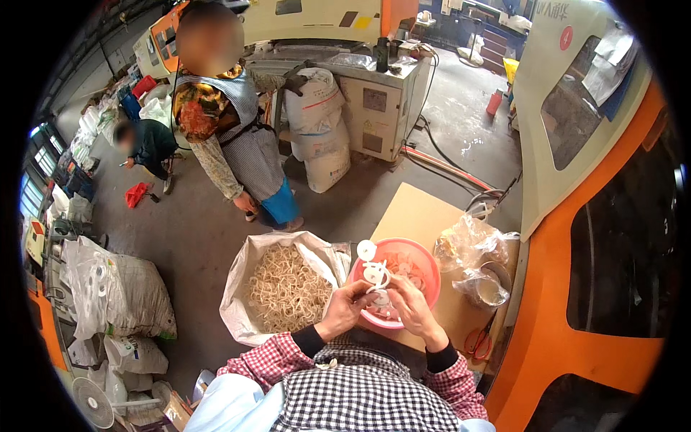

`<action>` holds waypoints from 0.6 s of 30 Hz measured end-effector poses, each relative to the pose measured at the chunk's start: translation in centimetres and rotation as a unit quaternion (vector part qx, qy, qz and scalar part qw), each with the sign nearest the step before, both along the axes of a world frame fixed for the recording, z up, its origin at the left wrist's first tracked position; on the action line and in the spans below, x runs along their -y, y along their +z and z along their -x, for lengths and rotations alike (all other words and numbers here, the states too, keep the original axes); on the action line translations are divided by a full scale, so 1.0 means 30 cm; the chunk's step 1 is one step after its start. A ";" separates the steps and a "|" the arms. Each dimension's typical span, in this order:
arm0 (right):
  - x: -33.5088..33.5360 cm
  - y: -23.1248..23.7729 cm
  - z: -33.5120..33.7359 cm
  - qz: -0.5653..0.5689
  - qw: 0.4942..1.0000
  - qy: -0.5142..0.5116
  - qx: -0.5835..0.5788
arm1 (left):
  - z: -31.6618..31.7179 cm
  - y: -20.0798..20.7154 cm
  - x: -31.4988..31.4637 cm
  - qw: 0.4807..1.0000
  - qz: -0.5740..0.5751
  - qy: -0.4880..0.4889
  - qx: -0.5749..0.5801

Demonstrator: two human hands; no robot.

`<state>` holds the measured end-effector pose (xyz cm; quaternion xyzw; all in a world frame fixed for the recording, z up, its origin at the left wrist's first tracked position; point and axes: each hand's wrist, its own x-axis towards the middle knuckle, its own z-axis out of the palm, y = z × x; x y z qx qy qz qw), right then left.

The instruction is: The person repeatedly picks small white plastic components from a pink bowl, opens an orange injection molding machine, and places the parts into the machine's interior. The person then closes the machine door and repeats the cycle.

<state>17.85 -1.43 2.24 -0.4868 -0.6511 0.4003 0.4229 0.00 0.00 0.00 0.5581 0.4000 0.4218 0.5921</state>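
Note:
Both my hands hold a white plastic moulded piece [376, 274] made of round discs and curved loops. My left hand [347, 308] pinches its lower left side. My right hand [412, 309] grips its right side with fingers bent. Just beneath them stands a pink plastic basin [433, 277] with orange-pink and pale parts [403, 269] in it. To the left of my hands, a white woven sack [237, 291] gapes wide, full of cream-coloured curly plastic pieces [288, 284]. My fingers partly hide the lower part of the white piece.
The basin stands on a cardboard-coloured board [414, 212]. Red-handled scissors [478, 343] and clear plastic bags [471, 245] lie at its right. An orange machine [547, 288] borders the right side. A person in an apron [248, 137] stands ahead, near stacked sacks [317, 129]. Another person [150, 144] crouches farther left.

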 end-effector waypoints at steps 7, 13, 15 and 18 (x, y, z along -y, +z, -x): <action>0.029 -0.028 0.029 -0.059 0.995 0.026 0.081 | 0.027 -0.019 0.009 1.000 0.009 -0.025 -0.004; 0.050 0.099 -0.019 0.017 0.998 0.058 0.001 | 0.033 0.027 -0.032 0.982 0.154 -0.098 0.050; 0.037 0.112 -0.032 -0.122 0.978 0.111 0.126 | 0.040 0.049 -0.045 0.974 0.175 -0.143 0.036; 0.021 0.101 -0.044 -0.088 0.985 0.141 0.044 | 0.038 0.078 -0.036 0.957 0.199 -0.196 0.082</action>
